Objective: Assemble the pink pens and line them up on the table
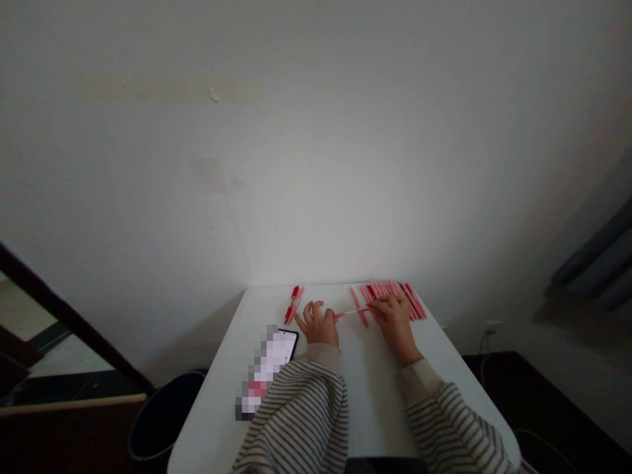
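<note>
Below, a white round-cornered table (375, 395) bears a black-edged rectangular phone (289, 338), left, and a row of slender pink and red pens (390, 289), far right. Near the row, the left hand (318, 324) narrowly grips the pink end of a slim whitish stick (352, 311); the right hand (395, 322) pinches its other end.

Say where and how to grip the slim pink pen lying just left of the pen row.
Likely pinch the slim pink pen across its near end, from above on the near side: that end sticks out past the thin pale rod crossing it in view, while the right hand crowds its right.
</note>
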`<state>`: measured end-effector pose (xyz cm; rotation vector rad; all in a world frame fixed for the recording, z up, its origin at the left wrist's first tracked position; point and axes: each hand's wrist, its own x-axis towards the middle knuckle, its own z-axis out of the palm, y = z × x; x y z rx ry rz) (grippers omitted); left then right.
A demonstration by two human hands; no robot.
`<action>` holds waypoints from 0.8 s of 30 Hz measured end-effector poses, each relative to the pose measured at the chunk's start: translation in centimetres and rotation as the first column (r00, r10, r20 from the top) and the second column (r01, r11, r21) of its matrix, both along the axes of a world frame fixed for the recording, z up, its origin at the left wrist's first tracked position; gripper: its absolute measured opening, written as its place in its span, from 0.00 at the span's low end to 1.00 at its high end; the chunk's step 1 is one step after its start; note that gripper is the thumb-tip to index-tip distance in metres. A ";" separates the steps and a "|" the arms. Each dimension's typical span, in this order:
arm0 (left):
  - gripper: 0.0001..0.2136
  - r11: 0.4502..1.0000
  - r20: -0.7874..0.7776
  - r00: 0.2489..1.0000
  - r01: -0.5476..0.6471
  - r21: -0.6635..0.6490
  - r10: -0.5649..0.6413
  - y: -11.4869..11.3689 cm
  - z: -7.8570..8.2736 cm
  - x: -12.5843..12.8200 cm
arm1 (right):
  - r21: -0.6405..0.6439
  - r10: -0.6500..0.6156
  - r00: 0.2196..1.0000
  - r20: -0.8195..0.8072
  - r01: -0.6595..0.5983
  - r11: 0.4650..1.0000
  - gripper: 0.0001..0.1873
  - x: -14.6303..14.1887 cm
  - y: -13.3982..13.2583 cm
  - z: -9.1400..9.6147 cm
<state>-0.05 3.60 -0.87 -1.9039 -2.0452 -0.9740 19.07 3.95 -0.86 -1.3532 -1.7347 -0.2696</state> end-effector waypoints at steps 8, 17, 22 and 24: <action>0.02 1.000 0.000 1.000 0.026 0.003 -0.026 0.0 -0.1 0.1 | 0.003 0.006 1.000 0.011 -0.006 1.000 0.09 -0.2 0.2 -0.4; 0.03 0.998 0.013 0.999 0.053 -0.042 -0.052 -0.2 0.2 0.3 | 0.015 -0.009 1.000 0.002 0.009 1.000 0.09 -0.2 0.2 -0.3; 0.04 0.995 0.029 0.997 0.076 -0.067 -0.075 -0.3 0.3 0.4 | -0.010 0.010 0.999 0.031 -0.010 1.000 0.08 -0.6 0.1 -0.3; 0.04 0.993 0.038 0.996 0.089 -0.076 -0.086 -0.3 0.4 0.5 | -0.016 0.024 0.999 0.036 -0.023 1.000 0.08 -0.7 0.1 -0.3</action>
